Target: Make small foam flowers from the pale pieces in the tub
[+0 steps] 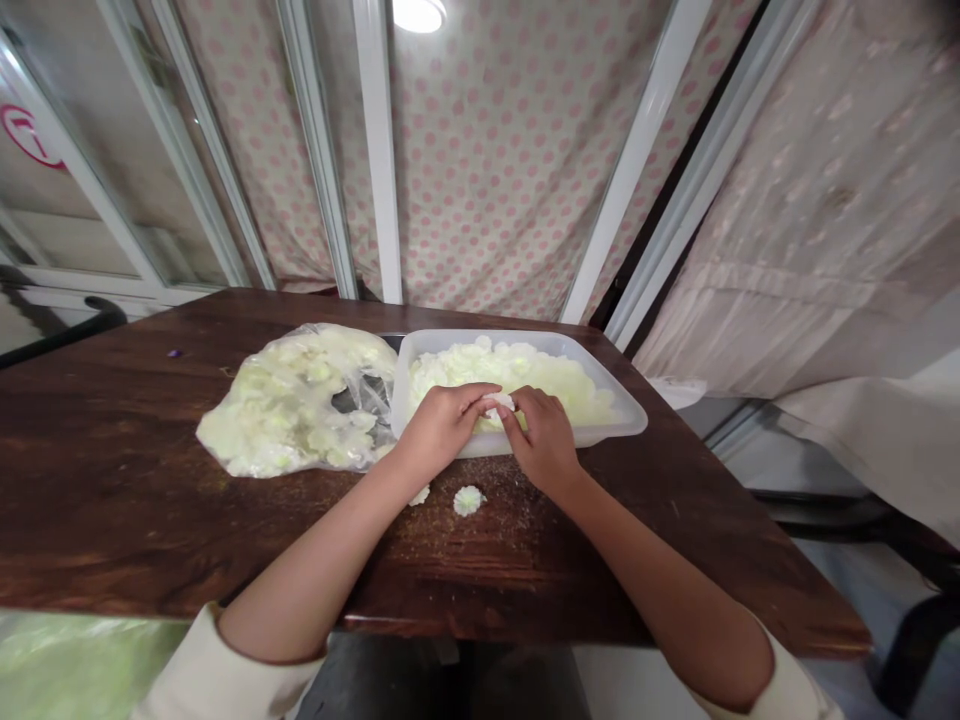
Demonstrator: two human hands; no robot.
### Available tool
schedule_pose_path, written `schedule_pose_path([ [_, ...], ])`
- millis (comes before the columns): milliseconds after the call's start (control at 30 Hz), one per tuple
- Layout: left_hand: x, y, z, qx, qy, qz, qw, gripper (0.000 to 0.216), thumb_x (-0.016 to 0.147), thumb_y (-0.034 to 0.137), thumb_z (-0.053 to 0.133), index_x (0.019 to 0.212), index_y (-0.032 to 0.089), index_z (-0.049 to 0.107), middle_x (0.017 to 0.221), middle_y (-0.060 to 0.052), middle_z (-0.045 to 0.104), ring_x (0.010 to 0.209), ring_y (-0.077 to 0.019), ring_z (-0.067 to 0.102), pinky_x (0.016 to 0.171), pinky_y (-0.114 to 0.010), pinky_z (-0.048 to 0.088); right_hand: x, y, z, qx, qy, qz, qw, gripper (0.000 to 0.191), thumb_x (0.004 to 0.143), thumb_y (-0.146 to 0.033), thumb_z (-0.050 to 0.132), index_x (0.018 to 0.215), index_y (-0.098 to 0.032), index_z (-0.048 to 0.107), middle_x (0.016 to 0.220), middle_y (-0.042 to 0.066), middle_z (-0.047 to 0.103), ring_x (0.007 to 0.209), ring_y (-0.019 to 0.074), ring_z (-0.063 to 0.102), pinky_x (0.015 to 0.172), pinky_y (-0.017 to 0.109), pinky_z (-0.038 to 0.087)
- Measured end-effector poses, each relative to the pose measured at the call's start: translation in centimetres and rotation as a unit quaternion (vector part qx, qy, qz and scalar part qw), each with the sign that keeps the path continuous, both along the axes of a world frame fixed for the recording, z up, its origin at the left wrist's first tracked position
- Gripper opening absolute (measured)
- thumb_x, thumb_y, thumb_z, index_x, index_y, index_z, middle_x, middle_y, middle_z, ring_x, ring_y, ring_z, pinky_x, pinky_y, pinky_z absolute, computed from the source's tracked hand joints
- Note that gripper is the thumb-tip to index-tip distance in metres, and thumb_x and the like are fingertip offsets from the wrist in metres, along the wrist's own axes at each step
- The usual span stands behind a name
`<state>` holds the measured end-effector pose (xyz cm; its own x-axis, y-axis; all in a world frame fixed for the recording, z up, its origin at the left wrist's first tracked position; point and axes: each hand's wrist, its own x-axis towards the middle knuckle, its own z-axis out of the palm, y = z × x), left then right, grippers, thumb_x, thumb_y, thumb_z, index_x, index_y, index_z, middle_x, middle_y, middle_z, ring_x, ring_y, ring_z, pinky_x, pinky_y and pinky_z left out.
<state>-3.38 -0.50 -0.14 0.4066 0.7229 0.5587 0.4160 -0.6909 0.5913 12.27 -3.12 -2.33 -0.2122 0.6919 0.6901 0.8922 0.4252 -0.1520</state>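
Note:
Both hands meet at the near rim of a clear plastic tray (626, 408) filled with pale yellow-white flower pieces (525, 375). My left hand (439, 425) and my right hand (541, 438) pinch one small white flower (499, 402) between their fingertips, over the tray's front edge. A single white flower (469, 500) lies on the dark wooden table (112, 480) just below my hands. A smaller white scrap (420, 495) rests beside my left wrist.
A clear plastic bag (300, 400) of the same pale flowers lies left of the tray, touching it. Fine crumbs speckle the wood near me. Behind the table stand white window frames and a dotted curtain (495, 160). A white cloth (862, 300) hangs at right.

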Motion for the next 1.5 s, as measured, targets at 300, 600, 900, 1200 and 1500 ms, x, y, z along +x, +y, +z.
schedule_pose_path([
  [300, 0.1, -0.3, 0.4, -0.031, -0.018, 0.026, 0.999, 0.026, 0.085, 0.030, 0.042, 0.080, 0.017, 0.064, 0.072, -0.001, 0.067, 0.068, -0.0137, 0.061, 0.063, -0.023, 0.044, 0.3, 0.2, 0.2, -0.053, 0.017, 0.009, 0.998, 0.018, 0.087, -0.029, 0.039, 0.075, -0.019, 0.047, 0.071, 0.003, 0.056, 0.072, 0.0189, 0.050, 0.066, 0.030, 0.030],
  [600, -0.2, 0.7, -0.1, -0.032, -0.025, 0.116, 0.992, 0.030, 0.082, 0.031, 0.046, 0.104, 0.017, 0.060, 0.108, -0.008, 0.063, 0.096, -0.0202, 0.057, 0.085, -0.035, 0.043, 0.7, 0.1, 0.6, -0.068, 0.080, 0.026, 0.994, 0.025, 0.092, -0.030, 0.026, 0.071, -0.020, 0.037, 0.059, 0.000, 0.044, 0.055, 0.0153, 0.041, 0.054, 0.027, 0.028],
  [900, 0.1, -0.5, 0.8, 0.030, 0.045, -0.011, 0.998, 0.022, 0.084, 0.034, 0.047, 0.082, 0.018, 0.062, 0.085, -0.003, 0.066, 0.083, -0.0163, 0.057, 0.080, -0.031, 0.041, 0.6, 0.0, 0.5, -0.060, 0.046, 0.053, 0.996, 0.029, 0.092, -0.031, 0.028, 0.066, -0.020, 0.034, 0.055, -0.001, 0.040, 0.055, 0.0143, 0.040, 0.056, 0.027, 0.026],
  [1200, 0.1, -0.4, 0.7, 0.055, 0.051, -0.008, 0.997, 0.021, 0.087, 0.029, 0.041, 0.076, 0.016, 0.053, 0.075, -0.003, 0.059, 0.074, -0.0147, 0.051, 0.072, -0.029, 0.039, 0.6, -0.3, 0.7, -0.063, 0.045, 0.107, 0.991, 0.025, 0.092, -0.028, 0.030, 0.069, -0.019, 0.037, 0.066, 0.001, 0.047, 0.065, 0.0156, 0.043, 0.064, 0.028, 0.032],
  [1500, -0.2, -0.7, 1.3, -0.063, 0.046, -0.128, 0.989, 0.026, 0.090, 0.030, 0.030, 0.081, 0.016, 0.051, 0.078, -0.003, 0.054, 0.074, -0.0137, 0.049, 0.070, -0.027, 0.040, 1.2, -0.5, 1.1, -0.069, 0.089, 0.189, 0.976, 0.028, 0.091, -0.025, 0.033, 0.063, -0.020, 0.035, 0.063, 0.001, 0.042, 0.063, 0.0148, 0.042, 0.059, 0.027, 0.033],
])
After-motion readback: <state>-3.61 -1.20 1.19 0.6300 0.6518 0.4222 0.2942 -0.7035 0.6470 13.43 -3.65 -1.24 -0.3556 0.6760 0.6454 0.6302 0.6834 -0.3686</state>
